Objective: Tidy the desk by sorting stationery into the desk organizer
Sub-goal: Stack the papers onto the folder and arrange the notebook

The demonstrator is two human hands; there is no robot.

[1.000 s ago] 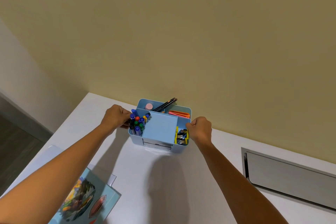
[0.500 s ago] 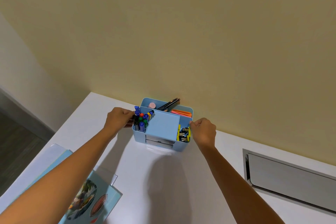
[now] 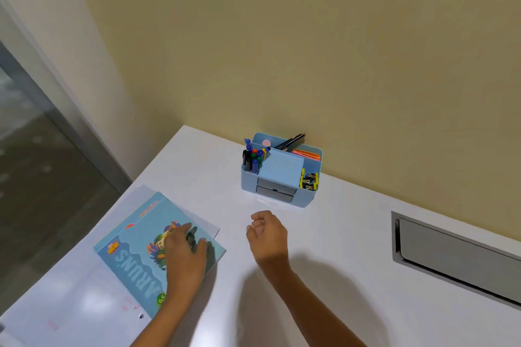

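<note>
The light blue desk organizer stands against the wall at the back of the white desk. Coloured markers fill its left compartment, black pencils and orange sheets sit at the back, binder clips at the right. My left hand lies flat with fingers spread on a blue illustrated book. My right hand hovers over the desk in front of the organizer, fingers loosely curled, holding nothing.
The book rests on white sheets at the desk's left front. A grey recessed cable hatch is set into the desk at the right. A glass partition stands left of the desk.
Both hands have let go of the organizer's sides and drawn back toward me. The left hand has landed on the book. The view has swung left and down.
</note>
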